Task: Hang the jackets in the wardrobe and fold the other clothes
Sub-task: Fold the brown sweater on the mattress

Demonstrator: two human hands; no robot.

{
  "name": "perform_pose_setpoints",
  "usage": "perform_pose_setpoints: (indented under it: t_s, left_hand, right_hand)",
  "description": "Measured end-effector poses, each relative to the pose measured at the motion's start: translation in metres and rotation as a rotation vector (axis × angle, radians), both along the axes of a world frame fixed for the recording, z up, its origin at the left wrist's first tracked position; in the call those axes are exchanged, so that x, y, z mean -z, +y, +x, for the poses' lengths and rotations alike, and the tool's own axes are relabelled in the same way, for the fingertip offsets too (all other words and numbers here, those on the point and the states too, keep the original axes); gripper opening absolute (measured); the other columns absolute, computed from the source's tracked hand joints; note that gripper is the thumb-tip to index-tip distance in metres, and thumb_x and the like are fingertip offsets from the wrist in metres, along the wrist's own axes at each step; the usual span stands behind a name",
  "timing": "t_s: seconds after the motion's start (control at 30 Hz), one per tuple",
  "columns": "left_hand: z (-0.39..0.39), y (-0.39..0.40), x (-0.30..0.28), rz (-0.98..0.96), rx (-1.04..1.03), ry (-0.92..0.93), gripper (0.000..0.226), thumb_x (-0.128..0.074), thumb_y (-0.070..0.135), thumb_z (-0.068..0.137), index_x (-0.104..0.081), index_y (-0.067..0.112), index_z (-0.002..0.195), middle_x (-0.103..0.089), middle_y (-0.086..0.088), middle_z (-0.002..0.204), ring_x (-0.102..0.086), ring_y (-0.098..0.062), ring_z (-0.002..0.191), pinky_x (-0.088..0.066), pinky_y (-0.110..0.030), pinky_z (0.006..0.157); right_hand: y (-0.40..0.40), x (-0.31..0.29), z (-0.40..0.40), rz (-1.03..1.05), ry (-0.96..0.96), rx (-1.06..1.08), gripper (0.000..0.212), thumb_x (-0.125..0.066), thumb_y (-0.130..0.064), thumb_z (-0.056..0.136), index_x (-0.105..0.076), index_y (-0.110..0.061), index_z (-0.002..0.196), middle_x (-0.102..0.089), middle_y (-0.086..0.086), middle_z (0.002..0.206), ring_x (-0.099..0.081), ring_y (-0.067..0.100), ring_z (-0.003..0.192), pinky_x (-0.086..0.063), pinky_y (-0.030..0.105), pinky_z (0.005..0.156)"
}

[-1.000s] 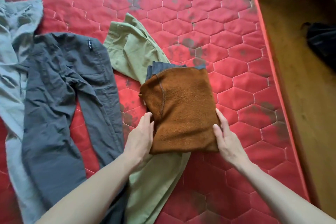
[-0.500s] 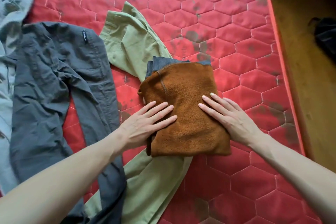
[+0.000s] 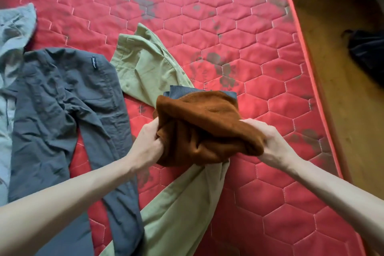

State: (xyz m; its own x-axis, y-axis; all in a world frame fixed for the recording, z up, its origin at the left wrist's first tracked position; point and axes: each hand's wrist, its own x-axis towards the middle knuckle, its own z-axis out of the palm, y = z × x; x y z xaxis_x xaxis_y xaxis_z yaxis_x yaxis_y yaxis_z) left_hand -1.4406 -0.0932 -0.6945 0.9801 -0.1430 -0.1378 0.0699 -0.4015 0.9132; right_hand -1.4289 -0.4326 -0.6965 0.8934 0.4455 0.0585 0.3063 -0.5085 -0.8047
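The folded rust-brown fleece garment with a grey-blue ribbed hem (image 3: 199, 122) is gripped at both near corners. The left hand (image 3: 148, 143) is closed on its left edge, with the fingers curled into the fabric; the right hand (image 3: 270, 141) is closed on its right edge in the same manner. The near edge of the bundle is raised and bunched, while the ribbed far end appears to rest on the red hexagon-quilted mattress (image 3: 239, 27).

The bundle lies over the olive-green lightweight trousers (image 3: 145, 64), which are spread diagonally beneath it. To the left, the dark grey trousers with a small label (image 3: 62, 100) are laid flat, and a pale grey garment (image 3: 12, 33) is partly in view at the left edge.

The step in hand is judged to be removal of the folded fleece from the working area. An even lift with both grips is called for next, so that the folds are not lost, followed by placement on bare mattress well apart from the unfolded items.
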Motion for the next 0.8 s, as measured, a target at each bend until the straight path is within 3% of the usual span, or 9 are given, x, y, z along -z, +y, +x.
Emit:
perform_pose_setpoints:
  t_s: [0.07,0.1,0.2,0.27,0.3,0.37,0.5,0.67,0.8]
  left_hand:
    - [0.014,-0.004,-0.005,-0.116,-0.017,0.098,0.019,-0.052,0.031,0.099,-0.071,0.03,0.104,-0.075,0.02,0.101,-0.067,0.004,0.099,-0.052,-0.022,0.087]
    - [0.019,-0.004,-0.007,-0.126,-0.004,0.122,0.018,-0.053,0.028,0.098,-0.07,0.03,0.103,-0.075,0.021,0.099,-0.065,0.007,0.097,-0.051,-0.02,0.085]
    - [0.024,0.013,-0.002,0.147,0.195,-0.023,0.034,-0.056,0.023,0.093,-0.059,0.034,0.125,-0.075,0.011,0.11,-0.07,-0.01,0.106,-0.054,-0.03,0.089]
    - [0.021,0.029,0.005,0.323,0.441,-0.216,0.063,-0.062,0.022,0.085,-0.049,0.031,0.145,-0.065,0.003,0.139,-0.063,-0.017,0.127,-0.048,-0.025,0.104]
    - [0.02,0.036,0.009,0.38,0.573,-0.321,0.073,-0.067,0.024,0.083,-0.043,0.021,0.153,-0.053,0.0,0.153,-0.053,-0.017,0.138,-0.039,-0.023,0.113]
    - [0.015,0.043,0.016,0.52,0.807,-0.525,0.082,-0.07,0.025,0.085,-0.036,0.013,0.158,-0.037,-0.006,0.164,-0.037,-0.021,0.151,-0.029,-0.033,0.123]
    - [-0.007,0.038,0.042,0.806,1.179,-0.721,0.088,-0.061,0.026,0.089,-0.018,0.023,0.166,-0.019,-0.01,0.172,-0.018,-0.026,0.159,-0.02,-0.047,0.126]
    - [-0.025,0.033,0.069,1.003,1.218,-0.657,0.122,-0.078,0.041,0.071,-0.004,0.024,0.167,-0.002,-0.013,0.174,-0.006,-0.031,0.16,-0.011,-0.054,0.124]
    - [-0.039,0.031,0.072,1.027,1.138,-0.649,0.092,-0.053,0.028,0.085,-0.01,0.021,0.166,-0.006,-0.012,0.173,-0.01,-0.034,0.159,-0.011,-0.057,0.124]
  right_hand:
    - [0.01,-0.002,0.006,0.058,0.072,0.073,0.029,-0.061,-0.016,0.089,-0.063,-0.033,0.112,-0.067,-0.024,0.095,-0.061,-0.005,0.084,-0.046,0.018,0.078]
    - [0.015,-0.005,0.01,0.057,0.084,0.086,0.03,-0.063,-0.017,0.09,-0.061,-0.036,0.113,-0.065,-0.026,0.095,-0.06,-0.005,0.083,-0.046,0.019,0.077]
    - [0.013,-0.008,0.017,-0.109,-0.091,-0.116,0.056,-0.073,-0.029,0.09,-0.056,-0.022,0.142,-0.064,-0.015,0.132,-0.066,0.013,0.116,-0.05,0.031,0.098]
    - [0.005,-0.002,0.016,-0.307,-0.281,-0.383,0.056,-0.063,-0.033,0.099,-0.05,-0.019,0.152,-0.057,-0.002,0.147,-0.058,0.02,0.132,-0.043,0.034,0.112]
    - [0.001,0.0,0.012,-0.39,-0.355,-0.503,0.05,-0.054,-0.03,0.105,-0.048,-0.021,0.154,-0.053,0.002,0.152,-0.054,0.021,0.137,-0.041,0.037,0.115]
    - [-0.007,0.013,0.0,-0.522,-0.497,-0.685,0.047,-0.04,-0.019,0.111,-0.042,-0.026,0.157,-0.045,0.003,0.159,-0.044,0.022,0.147,-0.04,0.043,0.117]
    - [-0.015,0.033,-0.018,-0.621,-0.626,-0.772,0.049,-0.031,-0.015,0.112,-0.04,-0.029,0.159,-0.031,0.004,0.168,-0.028,0.024,0.155,-0.034,0.049,0.12]
    - [-0.012,0.04,-0.03,-0.634,-0.697,-0.813,0.049,-0.041,-0.019,0.112,-0.036,-0.026,0.16,-0.026,0.003,0.17,-0.025,0.026,0.157,-0.034,0.051,0.121]
    - [0.002,0.035,-0.034,-0.566,-0.713,-0.862,0.038,-0.045,-0.019,0.112,-0.056,-0.023,0.148,-0.044,0.0,0.161,-0.037,0.026,0.152,-0.042,0.049,0.115]
